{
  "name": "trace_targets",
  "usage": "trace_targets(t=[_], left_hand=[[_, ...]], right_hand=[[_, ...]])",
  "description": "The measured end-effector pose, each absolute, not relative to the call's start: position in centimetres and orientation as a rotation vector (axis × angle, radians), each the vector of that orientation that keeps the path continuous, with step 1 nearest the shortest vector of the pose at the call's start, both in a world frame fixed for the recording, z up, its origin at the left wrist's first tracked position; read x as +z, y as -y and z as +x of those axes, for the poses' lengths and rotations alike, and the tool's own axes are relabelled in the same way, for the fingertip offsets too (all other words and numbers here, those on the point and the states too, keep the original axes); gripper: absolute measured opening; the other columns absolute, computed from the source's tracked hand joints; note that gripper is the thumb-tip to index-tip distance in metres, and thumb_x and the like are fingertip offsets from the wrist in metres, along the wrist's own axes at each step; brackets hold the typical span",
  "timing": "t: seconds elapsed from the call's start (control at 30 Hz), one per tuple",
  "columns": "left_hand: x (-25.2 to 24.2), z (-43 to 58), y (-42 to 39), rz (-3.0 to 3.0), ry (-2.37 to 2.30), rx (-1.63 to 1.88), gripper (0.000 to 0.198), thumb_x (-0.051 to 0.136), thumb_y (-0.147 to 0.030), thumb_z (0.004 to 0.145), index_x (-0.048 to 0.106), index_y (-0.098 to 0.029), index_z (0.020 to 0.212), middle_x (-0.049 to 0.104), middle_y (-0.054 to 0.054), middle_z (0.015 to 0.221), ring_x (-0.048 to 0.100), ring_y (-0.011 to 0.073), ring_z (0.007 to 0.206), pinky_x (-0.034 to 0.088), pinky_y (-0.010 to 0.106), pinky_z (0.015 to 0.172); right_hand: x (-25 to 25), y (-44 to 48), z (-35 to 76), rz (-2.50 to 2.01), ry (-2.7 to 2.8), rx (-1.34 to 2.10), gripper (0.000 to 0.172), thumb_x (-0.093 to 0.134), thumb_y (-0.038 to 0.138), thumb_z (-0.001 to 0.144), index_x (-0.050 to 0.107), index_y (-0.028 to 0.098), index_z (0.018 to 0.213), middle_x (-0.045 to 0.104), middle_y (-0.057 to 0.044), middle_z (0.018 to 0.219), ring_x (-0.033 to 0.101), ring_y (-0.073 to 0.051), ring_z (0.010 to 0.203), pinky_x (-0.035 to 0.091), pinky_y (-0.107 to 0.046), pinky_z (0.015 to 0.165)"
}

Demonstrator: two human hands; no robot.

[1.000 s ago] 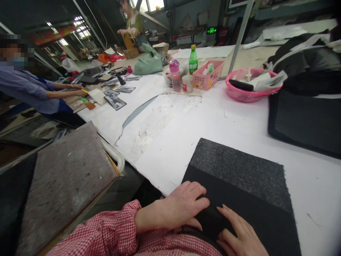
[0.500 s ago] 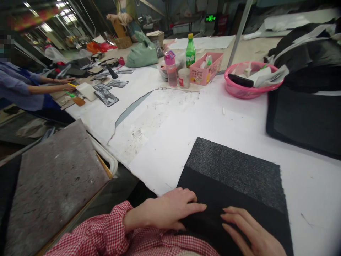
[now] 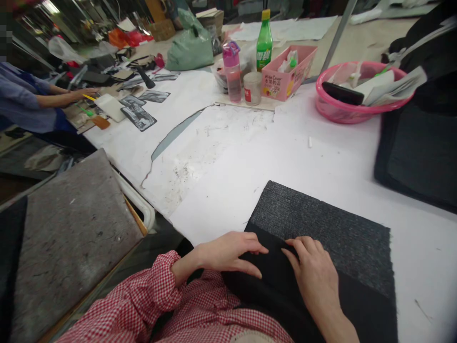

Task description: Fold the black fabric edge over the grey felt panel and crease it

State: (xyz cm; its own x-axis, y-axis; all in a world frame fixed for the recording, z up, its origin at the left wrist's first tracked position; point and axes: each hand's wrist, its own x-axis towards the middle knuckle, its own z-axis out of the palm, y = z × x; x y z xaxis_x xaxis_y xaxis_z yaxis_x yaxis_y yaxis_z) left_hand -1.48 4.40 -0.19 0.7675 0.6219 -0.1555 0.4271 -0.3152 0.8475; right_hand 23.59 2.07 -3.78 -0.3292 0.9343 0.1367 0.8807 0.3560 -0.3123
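A piece of black fabric (image 3: 274, 278) lies on the white table at the front, its near part hanging toward my body. Along its far side runs a coarse dark grey textured band (image 3: 321, 216), beside the smooth black part. My left hand (image 3: 233, 252) rests over the fabric's left side, thumb and fingers spread apart. Close to its right, my right hand (image 3: 317, 271) touches the smooth black part near the band's border with bent fingers. Its thumb tip is slightly apart from the forefinger. Neither hand visibly grips anything.
A pink basin (image 3: 360, 114), pink box (image 3: 285, 76), green bottle (image 3: 264, 45), purple-lidded bottle (image 3: 233, 76) and jar (image 3: 252, 90) stand at the back. Stacked black material (image 3: 417, 157) lies right. A grey board (image 3: 74, 238) is at left. A co-worker (image 3: 28, 100) works at far left.
My right hand has moved up and left across the fabric, closer to my left hand. My left hand has shifted slightly upward, its thumb and fingers more widely parted. The view has tilted down.
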Motion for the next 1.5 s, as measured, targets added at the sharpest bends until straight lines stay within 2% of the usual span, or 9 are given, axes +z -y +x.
trace_targets(t=[0.1,0.23,0.53,0.63,0.93,1.13,1.23,1.33,1.5], left_hand=[[-0.9,-0.8,-4.9,2.063,-0.924,0.324,0.033,0.06,-0.036,0.096,0.059,-0.018,0.124,0.059,0.007,0.105,0.057,0.0188,0.097,0.047,0.029,0.086],[-1.9,0.1,-5.4,2.239,-1.068,0.345,0.029,0.061,-0.029,0.095,0.059,-0.016,0.121,0.057,0.007,0.103,0.053,0.0209,0.097,0.047,0.032,0.084],[-3.4,2.7,-6.7,2.657,-0.987,0.398,0.033,0.072,-0.036,0.086,0.061,-0.024,0.115,0.05,0.008,0.12,0.044,0.0271,0.114,0.04,0.039,0.091],[-3.7,3.4,-7.5,2.682,-0.938,0.349,0.023,0.074,-0.039,0.084,0.064,-0.022,0.096,0.051,0.006,0.115,0.044,0.0259,0.111,0.04,0.037,0.087],[-2.1,-3.8,-9.3,2.589,-1.245,0.215,0.041,0.072,-0.053,0.081,0.058,-0.016,0.072,0.053,0.007,0.096,0.047,0.0241,0.096,0.038,0.035,0.08],[-1.4,-3.6,-8.9,2.438,-1.185,0.46,0.052,0.067,-0.061,0.081,0.059,-0.015,0.105,0.057,0.009,0.104,0.05,0.0247,0.1,0.043,0.037,0.087],[-2.2,-0.8,-8.6,2.513,-0.938,0.403,0.042,0.06,-0.052,0.092,0.058,-0.016,0.114,0.059,0.009,0.107,0.051,0.024,0.103,0.043,0.036,0.087],[-3.3,1.0,-8.4,2.549,-0.886,0.342,0.022,0.056,-0.038,0.097,0.063,-0.017,0.097,0.06,0.005,0.09,0.052,0.0211,0.093,0.042,0.033,0.08],[-4.0,1.1,-8.3,2.492,-0.917,0.322,0.019,0.058,-0.029,0.097,0.062,-0.017,0.083,0.057,0.003,0.082,0.05,0.0191,0.086,0.041,0.032,0.077]], right_hand=[[-3.8,-2.0,23.5,-1.607,2.319,0.298,0.021,0.043,0.036,0.1,0.057,0.022,0.094,0.057,-0.005,0.091,0.05,-0.025,0.085,0.039,-0.039,0.071],[-3.6,-1.8,23.2,-1.605,2.298,0.288,0.017,0.046,0.031,0.099,0.055,0.022,0.088,0.056,-0.005,0.09,0.049,-0.025,0.084,0.038,-0.039,0.072],[-3.7,-1.5,23.1,-1.482,2.322,0.28,0.011,0.043,0.017,0.098,0.051,0.021,0.091,0.059,-0.003,0.091,0.052,-0.026,0.101,0.037,-0.04,0.084],[-3.9,-1.4,23.2,-1.483,2.313,0.29,0.012,0.043,0.018,0.098,0.05,0.021,0.089,0.057,-0.003,0.085,0.053,-0.025,0.097,0.037,-0.04,0.083],[-4.5,-1.4,23.3,-1.493,2.224,0.257,0.009,0.047,0.024,0.099,0.052,0.02,0.093,0.058,-0.005,0.089,0.055,-0.024,0.093,0.038,-0.04,0.084],[-4.5,-1.5,23.3,-1.479,2.236,0.253,0.008,0.046,0.023,0.098,0.052,0.021,0.093,0.06,-0.005,0.091,0.056,-0.024,0.096,0.039,-0.04,0.086],[-4.6,-1.5,23.3,-1.488,2.234,0.269,0.006,0.047,0.023,0.097,0.052,0.021,0.094,0.061,-0.006,0.091,0.057,-0.024,0.096,0.04,-0.04,0.085],[-4.5,-1.5,23.2,-1.52,2.191,0.285,0.006,0.048,0.023,0.097,0.053,0.02,0.099,0.061,-0.007,0.093,0.056,-0.024,0.095,0.041,-0.04,0.085],[-3.7,-1.2,23.6,-1.575,2.234,0.325,0.006,0.054,0.021,0.096,0.059,0.022,0.098,0.062,-0.004,0.093,0.055,-0.024,0.103,0.04,-0.04,0.09]])
